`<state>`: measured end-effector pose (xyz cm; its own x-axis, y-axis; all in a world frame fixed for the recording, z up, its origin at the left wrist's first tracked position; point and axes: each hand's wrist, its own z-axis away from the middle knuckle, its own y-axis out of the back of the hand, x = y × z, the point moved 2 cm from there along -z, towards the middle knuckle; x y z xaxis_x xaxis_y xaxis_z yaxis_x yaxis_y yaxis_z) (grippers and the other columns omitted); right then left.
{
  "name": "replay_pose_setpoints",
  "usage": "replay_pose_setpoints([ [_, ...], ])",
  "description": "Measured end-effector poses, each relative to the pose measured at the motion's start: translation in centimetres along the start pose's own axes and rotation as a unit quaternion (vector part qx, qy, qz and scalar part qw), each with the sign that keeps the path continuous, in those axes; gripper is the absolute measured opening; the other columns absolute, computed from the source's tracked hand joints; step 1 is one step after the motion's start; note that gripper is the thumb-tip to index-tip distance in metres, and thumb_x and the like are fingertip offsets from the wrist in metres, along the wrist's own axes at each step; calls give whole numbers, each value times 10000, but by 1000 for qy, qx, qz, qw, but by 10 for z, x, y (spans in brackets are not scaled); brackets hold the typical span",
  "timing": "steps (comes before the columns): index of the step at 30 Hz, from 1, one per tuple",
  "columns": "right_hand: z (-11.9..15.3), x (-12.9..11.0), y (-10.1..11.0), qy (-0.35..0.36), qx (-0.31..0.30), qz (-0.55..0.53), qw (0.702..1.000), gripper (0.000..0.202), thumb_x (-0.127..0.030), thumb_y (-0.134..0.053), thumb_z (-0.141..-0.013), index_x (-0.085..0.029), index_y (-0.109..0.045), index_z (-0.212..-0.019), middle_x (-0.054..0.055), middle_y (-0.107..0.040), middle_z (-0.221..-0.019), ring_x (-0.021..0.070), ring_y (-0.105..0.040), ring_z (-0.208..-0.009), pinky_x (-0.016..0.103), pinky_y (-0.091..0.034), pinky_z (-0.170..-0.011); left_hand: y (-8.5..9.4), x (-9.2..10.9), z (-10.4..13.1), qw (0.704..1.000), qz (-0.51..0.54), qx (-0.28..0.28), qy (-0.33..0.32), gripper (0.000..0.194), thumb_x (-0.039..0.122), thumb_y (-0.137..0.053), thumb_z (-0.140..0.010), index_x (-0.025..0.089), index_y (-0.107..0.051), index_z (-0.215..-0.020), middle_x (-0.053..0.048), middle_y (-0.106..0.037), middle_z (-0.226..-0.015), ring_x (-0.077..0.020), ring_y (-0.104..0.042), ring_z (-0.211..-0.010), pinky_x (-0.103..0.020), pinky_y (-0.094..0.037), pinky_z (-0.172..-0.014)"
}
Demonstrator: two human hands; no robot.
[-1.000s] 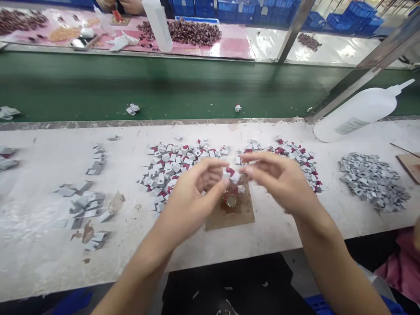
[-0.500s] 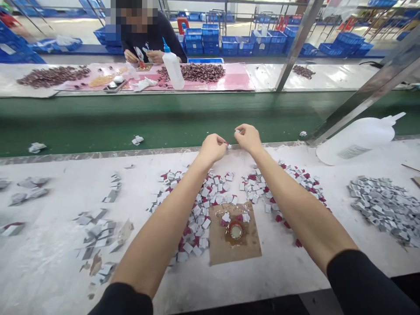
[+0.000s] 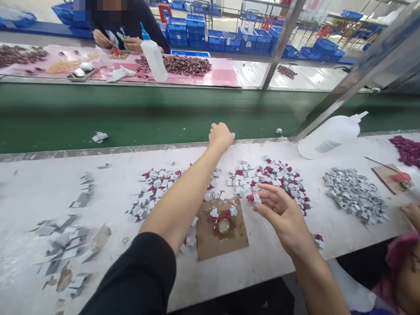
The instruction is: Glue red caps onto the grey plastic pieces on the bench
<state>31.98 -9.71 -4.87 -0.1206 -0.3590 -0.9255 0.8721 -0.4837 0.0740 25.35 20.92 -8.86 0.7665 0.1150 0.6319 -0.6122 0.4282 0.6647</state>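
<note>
My left hand (image 3: 221,134) reaches out to the near edge of the green belt. Its fingers are curled, their tips mostly hidden behind the hand, and a small white bit shows by its right side. A small white-and-maroon piece (image 3: 253,198) is pinched between the thumb and fingers of my right hand (image 3: 282,214), to the right of a brown cardboard square (image 3: 206,245). On that cardboard lies a round red-rimmed cap (image 3: 224,225) amid wet brownish glue, with a few small pieces beside it. Heaps of similar white-and-maroon pieces (image 3: 157,188) lie on both sides.
A white plastic bottle (image 3: 330,136) lies by a metal post (image 3: 315,113). Grey pieces (image 3: 354,194) are heaped at right, near another person's arm (image 3: 411,214). Grey scraps (image 3: 65,240) lie at left. Across the green belt (image 3: 147,113), a person (image 3: 131,26) works beside a glue bottle (image 3: 154,59).
My right hand has come back from the belt edge toward the cardboard, bearing a white-and-maroon piece. My left hand stays at the belt edge, turned further over. The view has swung right.
</note>
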Motion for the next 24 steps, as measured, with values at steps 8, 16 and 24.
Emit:
replay_pose_setpoints([
  [8,23,1,-6,3,-30,-34,999,313,-519,-1032,-863,-298,-929,-1060,49,-885,-890,228,-835,-766,342,-726,-717,64,-32,142,990,12,-39,-135,277,219,-754,-1087,177,-746,-1360,-158,-789,-1411,-318,-762,-1245,-454,-581,-1133],
  [16,62,46,43,-11,28,155,987,376,-657,-956,-846,-298,-951,-956,80,-933,-1075,293,-906,-962,316,-751,-850,119,-181,313,966,-88,234,-71,227,322,-643,-1128,255,-753,-1315,-97,-742,-1200,-289,-727,-1111,-449,-635,-1009],
  [24,71,48,45,118,-17,318,940,410,-674,-783,-975,-302,-928,-1075,57,-925,-1070,303,-895,-870,394,-736,-793,142,-283,355,903,-268,328,72,475,435,-574,-1105,129,-751,-1422,-249,-722,-1337,-470,-660,-1318,-690,-490,-1222],
])
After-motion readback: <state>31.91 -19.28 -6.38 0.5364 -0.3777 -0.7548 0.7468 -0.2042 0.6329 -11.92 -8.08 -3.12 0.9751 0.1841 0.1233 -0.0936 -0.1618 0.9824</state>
